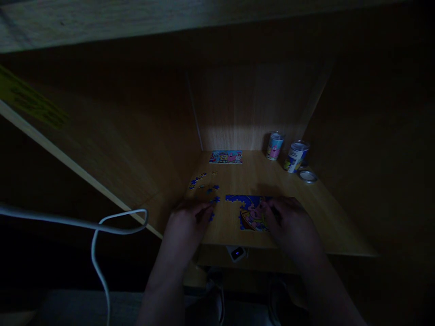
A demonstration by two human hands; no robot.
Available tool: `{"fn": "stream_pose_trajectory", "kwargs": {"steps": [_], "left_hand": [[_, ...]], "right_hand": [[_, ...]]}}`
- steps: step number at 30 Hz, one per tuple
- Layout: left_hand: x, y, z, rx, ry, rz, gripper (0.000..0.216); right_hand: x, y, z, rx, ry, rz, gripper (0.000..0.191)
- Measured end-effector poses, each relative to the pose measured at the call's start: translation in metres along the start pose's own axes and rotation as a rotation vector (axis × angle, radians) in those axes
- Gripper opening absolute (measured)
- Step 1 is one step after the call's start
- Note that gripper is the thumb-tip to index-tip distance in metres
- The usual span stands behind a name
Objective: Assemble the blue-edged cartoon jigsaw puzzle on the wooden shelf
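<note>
A partly assembled jigsaw puzzle (249, 213), blue with pink cartoon figures, lies near the front of the wooden shelf. My right hand (288, 222) rests over its right side, thumb and forefinger brought together on the picture; whether a piece is between them is too dark to see. To the left, my left hand (186, 219) is bent in a pinch beside loose blue puzzle pieces (216, 199). What its fingertips hold, if anything, cannot be made out. More loose pieces (197, 180) are scattered farther back on the left.
A finished cartoon puzzle (226, 157) lies by the back wall. Two printed cans (274, 147) (295, 157) stand at the back right, with a round metal lid (307, 176) beside them. A white cable (118, 230) hangs at left; a small device (237, 253) sits below the shelf edge.
</note>
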State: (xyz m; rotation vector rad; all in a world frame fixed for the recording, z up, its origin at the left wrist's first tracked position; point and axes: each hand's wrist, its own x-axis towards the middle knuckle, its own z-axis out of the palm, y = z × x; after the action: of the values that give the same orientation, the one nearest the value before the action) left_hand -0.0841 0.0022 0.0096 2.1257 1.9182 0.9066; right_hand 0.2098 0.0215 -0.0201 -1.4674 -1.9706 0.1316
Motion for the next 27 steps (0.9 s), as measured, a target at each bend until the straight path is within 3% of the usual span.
{"fn": "stream_pose_trajectory", "kwargs": {"steps": [19,27], "left_hand": [[0.008,-0.009,0.017,0.109,0.114,0.090,0.018],[0.006,-0.007,0.019,0.143,0.151,0.034,0.019]], "right_hand": [[0.000,0.000,0.000,-0.035,-0.003,-0.009,0.031],[0.000,-0.001,0.000,-0.022,0.002,-0.009,0.031]]}}
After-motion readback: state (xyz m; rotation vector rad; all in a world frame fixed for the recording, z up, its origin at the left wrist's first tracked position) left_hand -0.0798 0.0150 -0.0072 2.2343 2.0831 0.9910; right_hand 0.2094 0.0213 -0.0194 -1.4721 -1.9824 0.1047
